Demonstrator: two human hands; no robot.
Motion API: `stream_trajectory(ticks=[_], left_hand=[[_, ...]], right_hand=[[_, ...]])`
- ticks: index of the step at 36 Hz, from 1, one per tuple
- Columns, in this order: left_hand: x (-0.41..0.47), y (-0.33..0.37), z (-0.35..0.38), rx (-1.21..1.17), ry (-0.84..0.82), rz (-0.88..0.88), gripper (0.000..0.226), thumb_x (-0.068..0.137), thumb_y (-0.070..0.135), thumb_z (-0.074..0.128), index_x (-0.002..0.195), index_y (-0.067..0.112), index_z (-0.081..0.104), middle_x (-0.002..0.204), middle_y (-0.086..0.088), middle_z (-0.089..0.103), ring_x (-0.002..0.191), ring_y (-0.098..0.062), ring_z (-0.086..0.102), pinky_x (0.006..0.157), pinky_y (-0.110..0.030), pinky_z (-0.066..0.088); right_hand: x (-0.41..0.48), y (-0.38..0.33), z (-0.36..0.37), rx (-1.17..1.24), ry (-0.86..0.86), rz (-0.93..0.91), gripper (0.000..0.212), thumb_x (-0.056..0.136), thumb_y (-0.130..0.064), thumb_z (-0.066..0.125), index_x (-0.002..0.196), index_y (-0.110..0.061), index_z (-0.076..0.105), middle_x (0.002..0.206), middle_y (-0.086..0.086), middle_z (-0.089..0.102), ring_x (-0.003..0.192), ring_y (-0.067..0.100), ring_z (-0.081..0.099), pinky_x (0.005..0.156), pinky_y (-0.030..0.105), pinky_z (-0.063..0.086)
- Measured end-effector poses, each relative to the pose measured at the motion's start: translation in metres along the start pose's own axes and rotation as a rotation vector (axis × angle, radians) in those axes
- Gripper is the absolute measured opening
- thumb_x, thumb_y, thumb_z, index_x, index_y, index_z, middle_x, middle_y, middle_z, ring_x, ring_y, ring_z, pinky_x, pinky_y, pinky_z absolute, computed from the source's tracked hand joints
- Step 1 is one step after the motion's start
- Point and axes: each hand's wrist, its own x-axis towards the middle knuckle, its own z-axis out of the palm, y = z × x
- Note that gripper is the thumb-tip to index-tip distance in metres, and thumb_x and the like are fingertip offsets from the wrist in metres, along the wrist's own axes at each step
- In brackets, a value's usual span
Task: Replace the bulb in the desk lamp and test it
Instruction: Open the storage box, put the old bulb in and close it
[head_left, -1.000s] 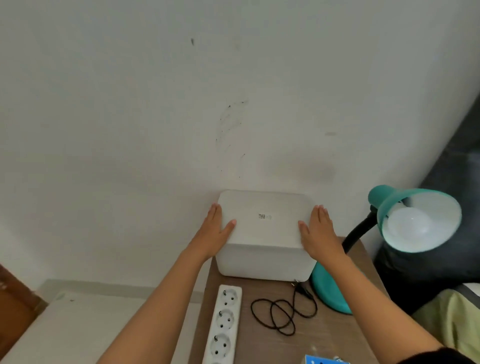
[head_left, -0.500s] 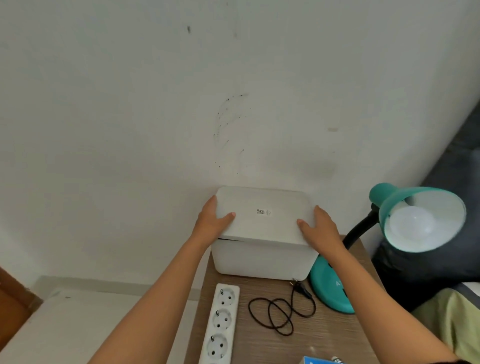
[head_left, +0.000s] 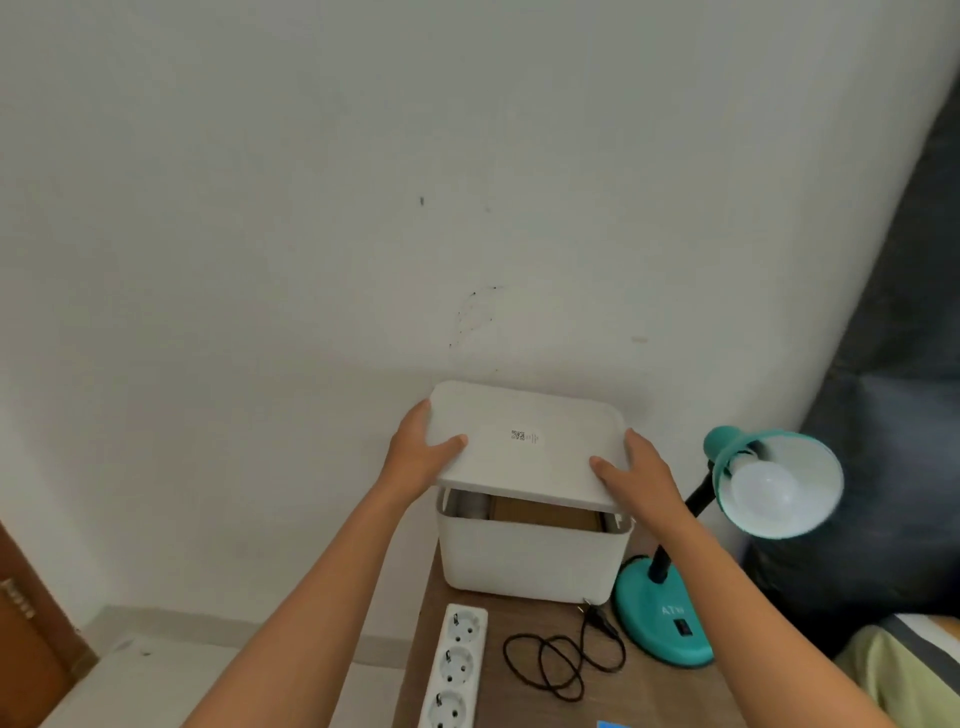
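A white storage box (head_left: 530, 558) stands against the wall at the back of a small wooden table (head_left: 654, 696). Its white lid (head_left: 524, 441) is raised off the box and tilted, front edge up. My left hand (head_left: 421, 457) grips the lid's left edge, and my right hand (head_left: 636, 475) grips its right edge. Brown items show inside the box through the gap. To the right stands a teal desk lamp (head_left: 665, 621) with a black neck. Its shade (head_left: 779, 480) faces me with a white bulb (head_left: 763, 488) in it, unlit.
A white power strip (head_left: 454, 667) lies at the table's front left. The lamp's coiled black cord (head_left: 563, 657) lies unplugged beside it. A blue item (head_left: 613, 724) peeks in at the bottom edge. Dark cushions (head_left: 883, 441) and bedding fill the right side.
Both hands went from resting on the closed lid to gripping its sides and lifting it, so the box now shows a gap and its contents.
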Motion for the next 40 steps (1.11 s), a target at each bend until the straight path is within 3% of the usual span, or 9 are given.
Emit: stream_trajectory(ticks=[2, 5, 14, 17, 21, 25, 30, 35, 40], left_hand=[[-0.017, 0.011, -0.009, 0.001, 0.011, 0.005, 0.065, 0.086, 0.021, 0.064, 0.141, 0.010, 0.032, 0.145, -0.005, 0.036, 0.125, -0.017, 0.038, 0.098, -0.027, 0.033], [-0.051, 0.025, -0.019, -0.012, 0.028, 0.036, 0.064, 0.087, 0.021, 0.064, 0.141, 0.010, 0.033, 0.143, -0.005, 0.038, 0.118, -0.013, 0.039, 0.094, -0.024, 0.032], [-0.169, 0.046, -0.027, -0.069, 0.026, 0.091, 0.069, 0.087, 0.022, 0.065, 0.144, 0.012, 0.028, 0.146, -0.004, 0.035, 0.126, -0.016, 0.038, 0.093, -0.023, 0.031], [-0.214, 0.040, -0.021, -0.090, 0.011, 0.082, 0.067, 0.087, 0.019, 0.064, 0.143, 0.011, 0.030, 0.144, -0.004, 0.038, 0.114, -0.008, 0.039, 0.090, -0.021, 0.032], [-0.273, 0.019, -0.004, -0.100, -0.021, 0.036, 0.068, 0.087, 0.019, 0.064, 0.143, 0.008, 0.028, 0.144, -0.007, 0.036, 0.126, -0.019, 0.039, 0.094, -0.022, 0.031], [-0.324, -0.007, 0.013, -0.097, -0.078, -0.002, 0.061, 0.087, 0.018, 0.064, 0.139, 0.008, 0.035, 0.138, -0.008, 0.043, 0.116, -0.015, 0.044, 0.093, -0.025, 0.036], [-0.369, -0.040, 0.033, -0.024, -0.151, -0.091, 0.071, 0.088, 0.026, 0.063, 0.145, 0.008, 0.025, 0.151, -0.007, 0.028, 0.136, -0.022, 0.030, 0.110, -0.033, 0.026], [-0.396, -0.064, 0.046, -0.012, -0.196, -0.115, 0.069, 0.089, 0.025, 0.062, 0.145, 0.009, 0.024, 0.149, -0.005, 0.029, 0.134, -0.019, 0.030, 0.099, -0.020, 0.024], [-0.406, -0.084, 0.050, -0.020, -0.218, -0.173, 0.070, 0.088, 0.023, 0.062, 0.145, 0.008, 0.024, 0.149, -0.007, 0.028, 0.134, -0.022, 0.030, 0.106, -0.030, 0.027]], right_hand=[[-0.016, -0.010, -0.010, -0.004, 0.007, -0.028, 0.055, 0.090, -0.027, 0.056, 0.136, -0.003, 0.035, 0.141, 0.014, 0.039, 0.125, 0.026, 0.041, 0.092, 0.026, 0.030], [-0.048, -0.019, -0.025, 0.002, 0.018, -0.065, 0.048, 0.090, -0.026, 0.056, 0.129, -0.005, 0.040, 0.135, 0.014, 0.044, 0.111, 0.020, 0.044, 0.087, 0.023, 0.031], [-0.169, -0.007, -0.060, -0.025, 0.113, -0.048, 0.059, 0.086, -0.028, 0.061, 0.135, -0.004, 0.037, 0.140, 0.016, 0.041, 0.127, 0.030, 0.041, 0.101, 0.035, 0.034], [-0.210, 0.009, -0.066, -0.047, 0.139, -0.015, 0.050, 0.082, -0.029, 0.066, 0.121, -0.004, 0.047, 0.127, 0.016, 0.052, 0.114, 0.030, 0.049, 0.085, 0.033, 0.038], [-0.264, 0.036, -0.072, -0.063, 0.157, 0.007, 0.049, 0.077, -0.027, 0.070, 0.117, -0.004, 0.053, 0.120, 0.014, 0.056, 0.109, 0.030, 0.052, 0.081, 0.031, 0.039], [-0.312, 0.066, -0.070, -0.053, 0.123, 0.059, 0.045, 0.075, -0.025, 0.072, 0.113, -0.008, 0.054, 0.117, 0.011, 0.058, 0.097, 0.023, 0.051, 0.063, 0.023, 0.036], [-0.357, 0.102, -0.060, -0.098, 0.100, 0.171, 0.070, 0.077, -0.029, 0.073, 0.135, -0.009, 0.040, 0.139, 0.012, 0.046, 0.124, 0.028, 0.045, 0.096, 0.035, 0.038], [-0.374, 0.128, -0.052, -0.136, 0.043, 0.260, 0.075, 0.072, -0.030, 0.076, 0.134, -0.006, 0.041, 0.140, 0.014, 0.045, 0.126, 0.030, 0.043, 0.100, 0.039, 0.037], [-0.377, 0.144, -0.039, -0.165, 0.016, 0.316, 0.084, 0.069, -0.032, 0.078, 0.138, -0.009, 0.038, 0.141, 0.010, 0.045, 0.126, 0.027, 0.044, 0.098, 0.036, 0.038]])
